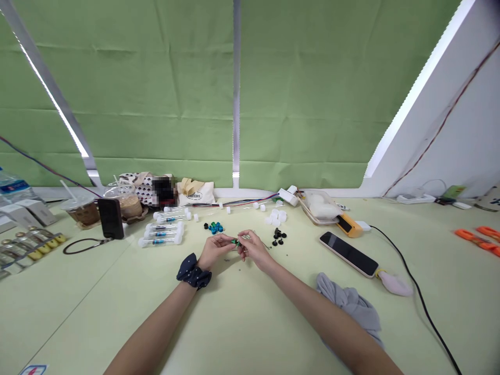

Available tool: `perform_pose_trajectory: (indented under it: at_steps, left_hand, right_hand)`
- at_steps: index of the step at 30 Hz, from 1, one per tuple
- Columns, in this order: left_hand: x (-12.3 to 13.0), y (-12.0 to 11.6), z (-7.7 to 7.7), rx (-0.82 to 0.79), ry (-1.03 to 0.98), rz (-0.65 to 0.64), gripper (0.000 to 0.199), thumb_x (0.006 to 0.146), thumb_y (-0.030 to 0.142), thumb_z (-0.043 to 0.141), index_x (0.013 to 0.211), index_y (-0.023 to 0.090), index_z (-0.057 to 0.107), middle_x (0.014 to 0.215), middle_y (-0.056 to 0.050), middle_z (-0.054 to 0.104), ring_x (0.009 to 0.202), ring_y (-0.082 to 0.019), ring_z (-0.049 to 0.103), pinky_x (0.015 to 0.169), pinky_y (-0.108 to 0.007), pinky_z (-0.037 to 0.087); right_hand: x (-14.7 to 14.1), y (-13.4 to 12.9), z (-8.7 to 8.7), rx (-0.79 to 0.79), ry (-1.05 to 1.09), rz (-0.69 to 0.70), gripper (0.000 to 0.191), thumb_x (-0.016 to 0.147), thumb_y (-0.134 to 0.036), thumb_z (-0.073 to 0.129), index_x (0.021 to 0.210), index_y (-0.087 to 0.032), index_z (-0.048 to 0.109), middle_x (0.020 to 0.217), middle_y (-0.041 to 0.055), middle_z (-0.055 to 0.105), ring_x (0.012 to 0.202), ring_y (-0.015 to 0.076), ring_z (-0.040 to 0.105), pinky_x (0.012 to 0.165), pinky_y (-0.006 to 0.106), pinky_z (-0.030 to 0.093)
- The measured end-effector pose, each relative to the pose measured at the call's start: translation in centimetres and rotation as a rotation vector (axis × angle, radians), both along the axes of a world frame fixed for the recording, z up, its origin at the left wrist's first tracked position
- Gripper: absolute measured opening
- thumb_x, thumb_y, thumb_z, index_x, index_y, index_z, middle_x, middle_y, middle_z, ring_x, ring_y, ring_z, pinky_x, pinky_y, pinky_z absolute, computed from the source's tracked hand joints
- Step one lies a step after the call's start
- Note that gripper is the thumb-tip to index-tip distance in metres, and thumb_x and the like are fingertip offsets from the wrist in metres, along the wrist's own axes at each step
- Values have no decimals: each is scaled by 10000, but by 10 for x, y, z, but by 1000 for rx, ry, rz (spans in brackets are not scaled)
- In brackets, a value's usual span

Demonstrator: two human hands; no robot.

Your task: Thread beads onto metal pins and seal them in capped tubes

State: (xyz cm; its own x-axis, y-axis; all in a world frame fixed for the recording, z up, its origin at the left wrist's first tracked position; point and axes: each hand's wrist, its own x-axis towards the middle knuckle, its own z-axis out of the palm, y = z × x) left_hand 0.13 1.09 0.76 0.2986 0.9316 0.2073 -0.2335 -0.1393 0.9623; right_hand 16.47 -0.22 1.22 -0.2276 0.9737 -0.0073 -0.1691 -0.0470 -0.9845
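My left hand (214, 251), with a dark dotted scrunchie on its wrist, pinches a small shiny green piece (235, 242) over the middle of the table. Close against it is my right hand (253, 248), its fingers closed at the other side of the same piece. What exactly the fingertips cover is too small to make out. Just behind my left hand lie several blue and green shiny pieces (216, 227). To the right of my right hand is a group of black round-headed parts (278, 237). White caps (276, 216) are piled behind those.
Capped clear tubes (162, 234) lie to the left. Farther left are a standing black phone (110, 219) and drink cups (80, 210). At the right are a plastic tray (318, 207), a yellow device (349, 226), another phone (349, 253), a grey cloth (351, 302) and a black cable (416, 286).
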Motion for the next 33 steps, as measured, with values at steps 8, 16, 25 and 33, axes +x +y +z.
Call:
perform_pose_trajectory:
  at_steps: [8,16,25,33]
  left_hand:
    - [1,-2,2,7,20,-17,284,566,240,791,789,119,663,862,-92,708,800,-208,658,804,-357,499]
    - [-1,2,-4,19,9,44,289,583,244,784,810,116,660,872,-94,707,801,-199,652,808,-355,494]
    - [-3,4,-5,21,-3,47,267,578,225,785,793,124,664,859,-81,708,795,-186,648,799,-336,493]
    - [0,0,-1,21,16,26,288,580,245,783,806,120,654,856,-90,708,788,-199,656,798,-354,500]
  right_hand:
    - [-1,2,-5,-39,-8,-34,318,747,-512,558,805,-219,448,482,-48,529,390,113,471,376,225,380]
    - [-1,2,-3,-91,-49,2,410,731,-584,547,671,-185,472,467,-32,520,352,85,436,354,210,365]
    - [-1,6,-9,-78,-121,31,476,729,-631,512,638,-163,514,496,-10,529,378,84,466,350,199,371]
    - [0,4,-6,-70,-94,30,469,733,-628,513,631,-170,515,512,0,534,392,93,459,350,207,359]
